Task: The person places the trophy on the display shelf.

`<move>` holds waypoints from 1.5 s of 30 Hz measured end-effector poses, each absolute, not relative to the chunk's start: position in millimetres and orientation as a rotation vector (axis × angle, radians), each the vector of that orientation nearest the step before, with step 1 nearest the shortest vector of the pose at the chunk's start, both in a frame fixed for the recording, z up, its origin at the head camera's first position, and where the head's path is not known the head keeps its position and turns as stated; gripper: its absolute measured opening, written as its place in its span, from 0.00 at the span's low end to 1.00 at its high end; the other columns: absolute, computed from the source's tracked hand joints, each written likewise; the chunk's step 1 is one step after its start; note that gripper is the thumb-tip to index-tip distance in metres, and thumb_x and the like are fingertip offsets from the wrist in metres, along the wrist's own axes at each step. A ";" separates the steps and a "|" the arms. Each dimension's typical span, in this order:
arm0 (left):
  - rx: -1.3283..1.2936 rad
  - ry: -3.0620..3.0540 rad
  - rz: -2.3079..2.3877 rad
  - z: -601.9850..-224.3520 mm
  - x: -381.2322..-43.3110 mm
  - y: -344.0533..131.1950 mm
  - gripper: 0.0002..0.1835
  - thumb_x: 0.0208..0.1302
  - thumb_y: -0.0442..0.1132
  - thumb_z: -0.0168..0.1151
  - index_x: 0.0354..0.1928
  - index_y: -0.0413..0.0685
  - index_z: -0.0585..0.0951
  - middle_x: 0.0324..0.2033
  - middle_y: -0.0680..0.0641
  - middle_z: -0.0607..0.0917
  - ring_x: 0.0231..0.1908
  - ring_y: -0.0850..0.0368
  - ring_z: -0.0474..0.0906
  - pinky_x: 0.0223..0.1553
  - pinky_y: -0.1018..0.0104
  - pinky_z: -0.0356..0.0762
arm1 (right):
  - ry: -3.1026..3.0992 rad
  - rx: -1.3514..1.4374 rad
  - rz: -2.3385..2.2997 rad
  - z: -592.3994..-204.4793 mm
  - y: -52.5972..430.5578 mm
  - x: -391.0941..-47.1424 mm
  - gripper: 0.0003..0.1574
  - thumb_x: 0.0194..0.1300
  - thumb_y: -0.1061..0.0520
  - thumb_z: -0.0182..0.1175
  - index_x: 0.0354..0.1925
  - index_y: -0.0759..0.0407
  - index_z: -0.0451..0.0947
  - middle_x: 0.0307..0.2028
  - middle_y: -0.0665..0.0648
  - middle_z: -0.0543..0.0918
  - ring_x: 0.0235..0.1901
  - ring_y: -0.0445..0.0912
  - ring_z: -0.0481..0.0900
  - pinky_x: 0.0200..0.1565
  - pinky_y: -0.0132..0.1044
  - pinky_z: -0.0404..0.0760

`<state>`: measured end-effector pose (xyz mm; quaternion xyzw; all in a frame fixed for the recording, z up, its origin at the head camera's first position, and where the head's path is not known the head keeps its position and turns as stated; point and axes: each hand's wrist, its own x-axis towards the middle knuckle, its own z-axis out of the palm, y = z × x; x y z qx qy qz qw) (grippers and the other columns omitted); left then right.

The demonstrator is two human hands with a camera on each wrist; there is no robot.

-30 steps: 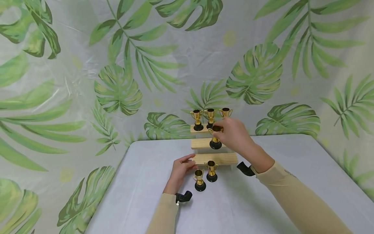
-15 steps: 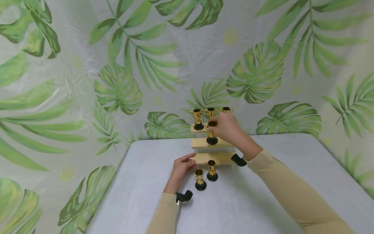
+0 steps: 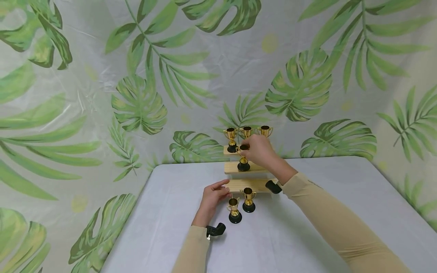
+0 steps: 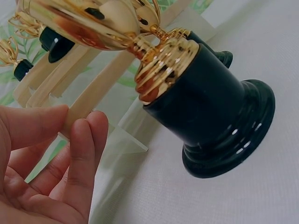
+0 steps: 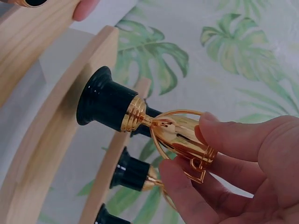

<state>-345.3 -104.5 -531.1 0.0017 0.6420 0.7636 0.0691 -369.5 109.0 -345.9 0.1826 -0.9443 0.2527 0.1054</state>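
Note:
My right hand [image 3: 261,151] pinches a small gold trophy cup [image 5: 105,100] by its bowl, thumb on one side and fingers on the other. The trophy's round black base meets the middle wooden board [image 3: 233,167] of a three-step display stand, left of that board's centre. Lower down, my left hand [image 3: 211,197] pinches the left end of the lowest board [image 4: 88,95] between thumb and fingertips. Two matching trophies stand on the table just before the stand, one nearer [image 3: 235,212] and one farther right [image 3: 249,201].
Three more trophies line the top board [image 3: 227,149]: a left one [image 3: 231,146], a middle one [image 3: 247,131] and a right one [image 3: 265,130], partly behind my right hand. A white cloth covers the table [image 3: 170,197]. Behind it hangs a leaf-patterned curtain [image 3: 198,87].
My right hand has carried the trophy leftward along the middle board, from near its centre to left of it. My left hand keeps its grip on the lowest board.

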 end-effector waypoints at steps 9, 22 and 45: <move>0.024 1.932 2.294 -533.3 -345.5 -104.2 0.21 0.63 0.30 0.68 0.59 0.40 0.83 0.32 0.45 0.84 0.34 0.50 0.87 0.49 0.57 0.84 | -2.777 0.504 0.734 -361.7 103.1 -376.7 0.24 0.63 0.53 0.72 0.55 0.62 0.84 0.49 0.60 0.86 0.36 0.50 0.83 0.34 0.42 0.81; 0.021 1.919 2.303 -532.6 -344.8 -104.5 0.21 0.63 0.30 0.68 0.59 0.40 0.83 0.32 0.45 0.85 0.34 0.50 0.87 0.47 0.58 0.85 | -2.728 0.463 0.736 -373.3 95.6 -382.8 0.26 0.65 0.53 0.70 0.58 0.63 0.82 0.44 0.61 0.87 0.17 0.45 0.74 0.18 0.36 0.72; 0.014 1.936 2.303 -532.3 -346.7 -103.9 0.20 0.62 0.30 0.69 0.58 0.43 0.84 0.32 0.45 0.85 0.35 0.46 0.87 0.50 0.53 0.84 | -2.662 0.465 0.614 -375.0 96.4 -380.5 0.33 0.63 0.49 0.71 0.63 0.60 0.78 0.56 0.66 0.81 0.43 0.58 0.83 0.41 0.51 0.85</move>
